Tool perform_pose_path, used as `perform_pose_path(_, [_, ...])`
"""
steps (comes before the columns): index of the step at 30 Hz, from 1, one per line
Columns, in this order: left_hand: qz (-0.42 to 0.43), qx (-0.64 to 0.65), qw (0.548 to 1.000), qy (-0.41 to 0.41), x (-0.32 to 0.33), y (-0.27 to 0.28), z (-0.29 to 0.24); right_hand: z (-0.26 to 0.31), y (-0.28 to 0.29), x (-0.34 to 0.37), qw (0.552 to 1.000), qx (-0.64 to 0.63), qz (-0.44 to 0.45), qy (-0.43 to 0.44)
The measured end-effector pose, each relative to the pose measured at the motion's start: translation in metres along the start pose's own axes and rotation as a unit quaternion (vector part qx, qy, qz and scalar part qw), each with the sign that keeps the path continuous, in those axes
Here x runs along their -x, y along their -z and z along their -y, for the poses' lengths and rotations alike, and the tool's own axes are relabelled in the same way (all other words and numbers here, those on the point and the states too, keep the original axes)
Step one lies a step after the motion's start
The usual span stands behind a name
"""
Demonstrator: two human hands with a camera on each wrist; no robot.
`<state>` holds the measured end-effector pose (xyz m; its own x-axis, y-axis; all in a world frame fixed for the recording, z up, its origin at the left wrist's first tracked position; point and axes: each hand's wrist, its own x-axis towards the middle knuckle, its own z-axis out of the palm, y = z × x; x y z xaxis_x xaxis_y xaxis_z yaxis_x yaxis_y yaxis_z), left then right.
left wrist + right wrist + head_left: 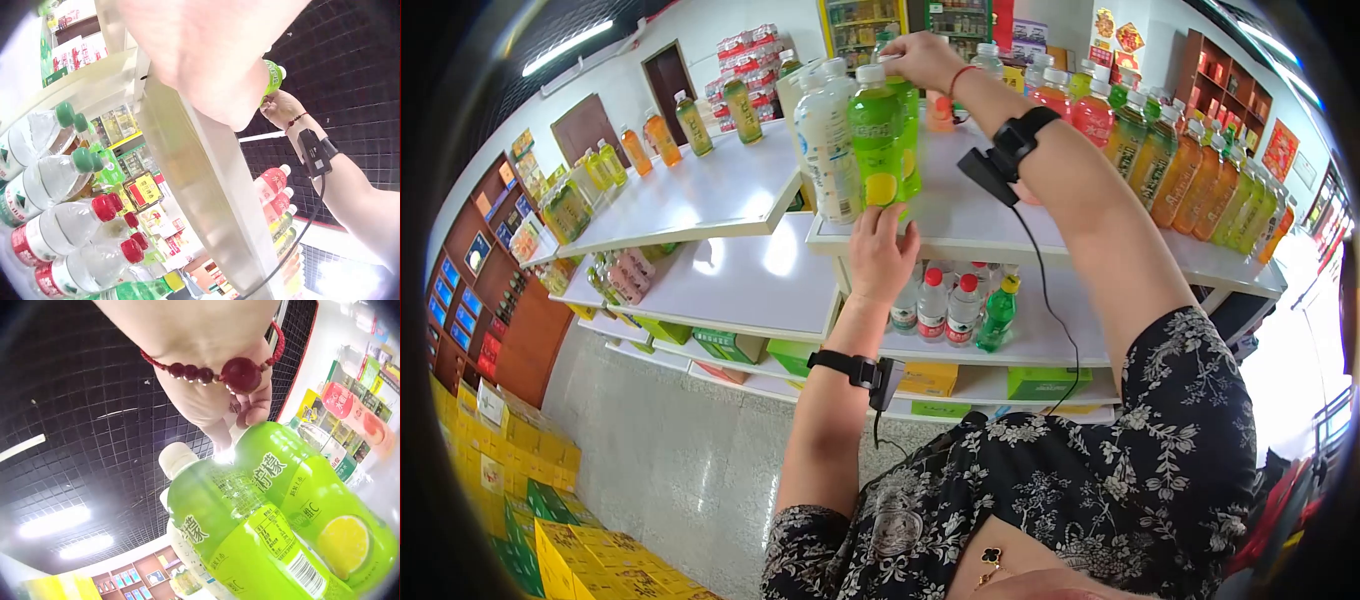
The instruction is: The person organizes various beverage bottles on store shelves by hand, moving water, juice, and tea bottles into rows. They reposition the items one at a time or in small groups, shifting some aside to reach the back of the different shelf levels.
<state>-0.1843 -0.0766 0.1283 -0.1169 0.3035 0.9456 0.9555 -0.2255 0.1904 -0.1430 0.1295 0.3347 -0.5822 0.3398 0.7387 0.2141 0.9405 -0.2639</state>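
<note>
Green plastic shows through two lemon-labelled bottles near the front edge of the white shelf (1000, 222), the front bottle (878, 140) overlapping the rear bottle (911, 145) in the head view. The right hand (925, 62) reaches over from the far side, its grip closed at the top of the rear bottle, thumb and fingers pinching about the cap, which they hide. A red beaded bracelet (240, 375) circles that wrist. The left hand (882, 258) is low at the shelf's front edge, fingers extended upward at the base of the front bottle, the thumb apart from them; its grip is open and not wrapped round anything. White bottles (825, 150) stand close beside the green pair, on the left-hand side. Farther right on the same shelf is a crowded row of pink, dark green, orange and yellow-green drinks (1175, 165). On the level below, clear bottles with red caps (947, 308) stand beside a green bottle with a yellow cap (998, 318).
</note>
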Motion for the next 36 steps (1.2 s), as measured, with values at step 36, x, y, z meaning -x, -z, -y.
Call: perform_pose_path(36, [0.209,0.02,0.935,0.287,-0.11,-0.162,-0.131,-0.089,0.219,0.145,0.894,0.432,0.119,0.023])
